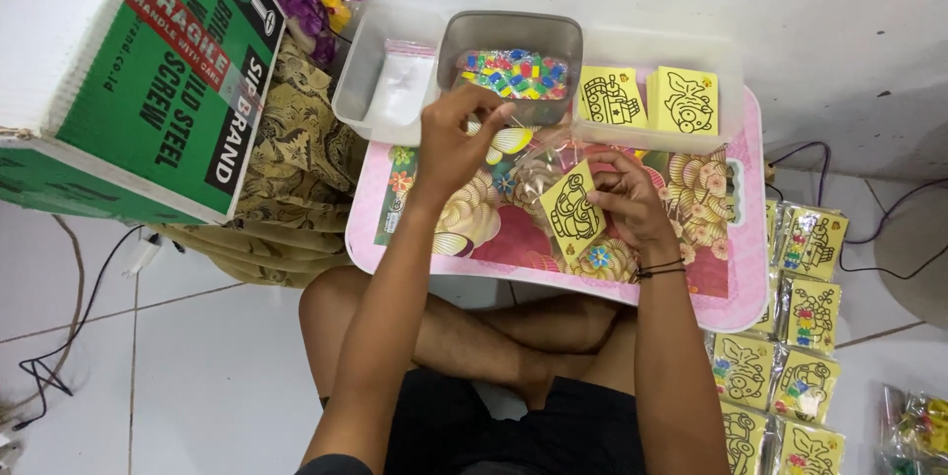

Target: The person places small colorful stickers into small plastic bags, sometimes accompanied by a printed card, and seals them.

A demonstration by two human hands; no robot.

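Low pink floral table (736, 302) on white tiled floor (197, 376) by a white wall; right hand (632, 200) fingers clamped on a yellow picture card (573, 208) above the table, left hand (449, 139) fingers pinched together near a bead tub (509, 36).

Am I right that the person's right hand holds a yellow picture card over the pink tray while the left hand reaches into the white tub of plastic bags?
Not quite: in the head view the left hand reaches toward the grey tub of coloured pieces, not the white one. The right hand does hold the yellow picture card over the pink tray.
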